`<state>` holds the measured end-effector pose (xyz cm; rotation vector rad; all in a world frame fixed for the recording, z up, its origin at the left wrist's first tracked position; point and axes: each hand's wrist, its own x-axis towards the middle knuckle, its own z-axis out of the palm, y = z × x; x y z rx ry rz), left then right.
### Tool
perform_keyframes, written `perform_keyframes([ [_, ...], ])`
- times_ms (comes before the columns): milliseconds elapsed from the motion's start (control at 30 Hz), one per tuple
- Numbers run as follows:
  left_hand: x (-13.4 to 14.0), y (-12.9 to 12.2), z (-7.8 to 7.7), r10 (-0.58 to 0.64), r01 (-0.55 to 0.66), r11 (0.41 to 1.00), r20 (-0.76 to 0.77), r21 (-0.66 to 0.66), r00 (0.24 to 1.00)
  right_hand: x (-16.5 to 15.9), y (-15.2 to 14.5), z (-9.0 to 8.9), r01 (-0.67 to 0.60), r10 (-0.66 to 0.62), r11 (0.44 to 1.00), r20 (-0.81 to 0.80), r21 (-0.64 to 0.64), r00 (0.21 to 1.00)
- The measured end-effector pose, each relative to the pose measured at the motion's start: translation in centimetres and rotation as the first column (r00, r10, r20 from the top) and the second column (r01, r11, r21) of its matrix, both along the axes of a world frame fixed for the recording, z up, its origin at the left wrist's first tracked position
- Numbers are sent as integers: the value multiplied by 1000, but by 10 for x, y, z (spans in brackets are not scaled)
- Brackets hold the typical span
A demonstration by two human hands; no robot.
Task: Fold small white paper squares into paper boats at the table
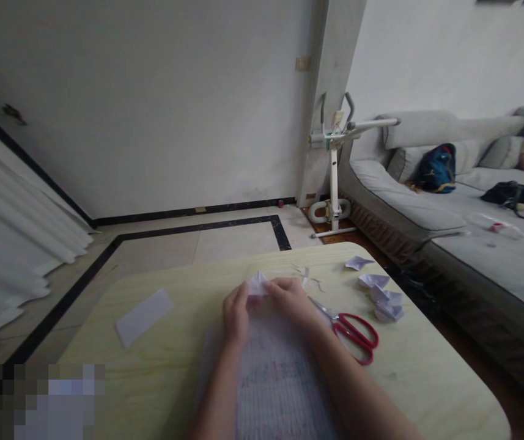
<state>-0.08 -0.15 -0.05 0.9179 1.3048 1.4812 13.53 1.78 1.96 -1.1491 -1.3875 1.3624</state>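
Across the pale bench [427,373], the paper [257,285] sits between my left grip [235,313] and right grip [290,298], each pinching one side, neither nearer, its peak pointing away beyond the sheet [273,385].

Left forearm [219,382] and right forearm [353,373] converge forward, left fingers [242,297] and right fingers [277,289] pinched close together.

Folded paper [257,285] partly hidden; page writing [271,376] blurred; curtain [11,269] cut off left.
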Motion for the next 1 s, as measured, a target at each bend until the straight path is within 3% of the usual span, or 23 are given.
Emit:
perform_keyframes([
  [333,2,1,6,-72,70,997,-208,-16,975,-2,1,-1,20,-21,1000,37,19,999],
  [600,2,2,-3,-1,8,1000,-325,21,946,-6,1,-3,37,-47,994,89,105,995],
  [800,2,-1,1,104,-73,993,-433,89,895,-10,-1,-9,65,-124,966,229,249,966],
  [1000,2,-2,5,136,-98,989,-427,109,894,-11,-3,-9,60,-158,952,309,302,938],
])
